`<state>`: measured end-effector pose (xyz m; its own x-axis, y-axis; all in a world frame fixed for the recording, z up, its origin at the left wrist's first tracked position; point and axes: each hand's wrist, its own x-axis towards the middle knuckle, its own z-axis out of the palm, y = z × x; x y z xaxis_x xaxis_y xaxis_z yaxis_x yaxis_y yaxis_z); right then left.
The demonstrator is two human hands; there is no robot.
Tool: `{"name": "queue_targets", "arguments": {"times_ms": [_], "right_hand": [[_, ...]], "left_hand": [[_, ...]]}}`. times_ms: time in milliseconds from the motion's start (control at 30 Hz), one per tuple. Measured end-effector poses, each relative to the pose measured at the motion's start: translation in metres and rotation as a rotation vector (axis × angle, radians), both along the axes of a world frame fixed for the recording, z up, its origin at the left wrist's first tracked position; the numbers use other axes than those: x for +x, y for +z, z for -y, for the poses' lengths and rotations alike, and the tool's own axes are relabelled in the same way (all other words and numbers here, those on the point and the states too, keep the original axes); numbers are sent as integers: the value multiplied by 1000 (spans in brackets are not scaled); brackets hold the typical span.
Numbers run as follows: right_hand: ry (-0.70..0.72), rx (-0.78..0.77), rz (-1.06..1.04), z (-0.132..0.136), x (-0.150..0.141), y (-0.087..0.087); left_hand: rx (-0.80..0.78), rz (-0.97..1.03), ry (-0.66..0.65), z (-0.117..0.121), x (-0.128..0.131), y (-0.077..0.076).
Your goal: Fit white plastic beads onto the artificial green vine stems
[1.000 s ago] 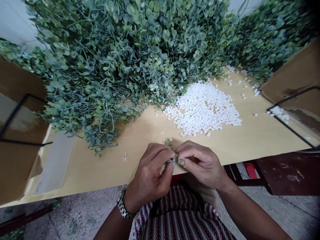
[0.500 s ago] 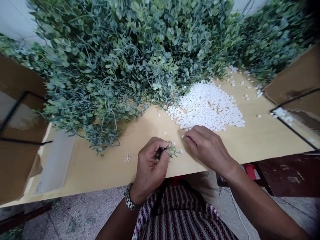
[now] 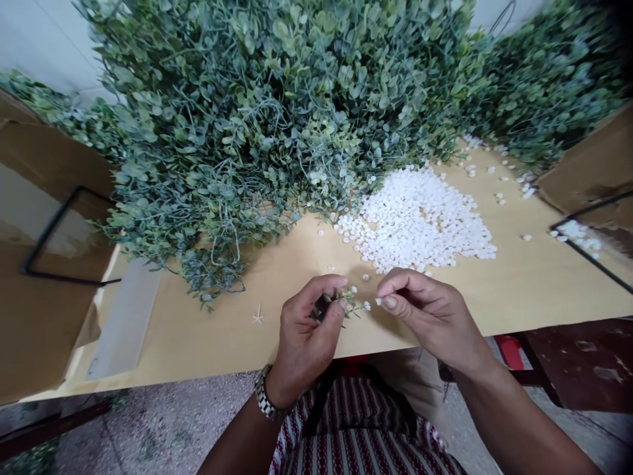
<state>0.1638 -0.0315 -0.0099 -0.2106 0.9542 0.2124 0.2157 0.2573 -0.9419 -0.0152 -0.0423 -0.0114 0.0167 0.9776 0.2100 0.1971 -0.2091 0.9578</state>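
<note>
- Left hand [image 3: 307, 330]: fingers curled, thumb and forefinger pinching a green sprig [image 3: 351, 306]; the sprig's leafy end points toward the right hand, white bits at its tips.
- Right hand [image 3: 440, 321]: thumb and forefinger nearly closed on a small white piece [image 3: 379, 301], just beside the sprig, apart from it.
- Both hands are over the front part of the table [image 3: 208, 349], wood-coloured.
- White star [image 3: 258, 316]: lies on the table, to the left of the left hand.
- Clear strip [image 3: 123, 320]: flat on the table, farther left, near a cardboard box [image 3: 64, 171].
- Heap of white pieces [image 3: 420, 221]: spread beyond the right hand, a few strays around it.
- Leaf pile [image 3: 277, 112]: large, green, behind the heap, touching its far edge.
</note>
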Motion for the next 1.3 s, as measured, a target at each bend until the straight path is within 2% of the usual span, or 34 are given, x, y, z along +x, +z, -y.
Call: {"name": "queue_targets", "arguments": {"times_ms": [233,467,833,1300], "right_hand": [[101,-150,-272,-5,-11,-3],[169,-290,-454,-9,-13,-14],[165,-356,-559,-5,-11,-21],[122,-273,-470,-3,-9,-24]], "left_hand": [[17,-13,-54,0,4,4],[116,-80,-112,0,6,1],[174,-127,-141,-2,10,6],[195,-192,-149,-2,10,5]]}}
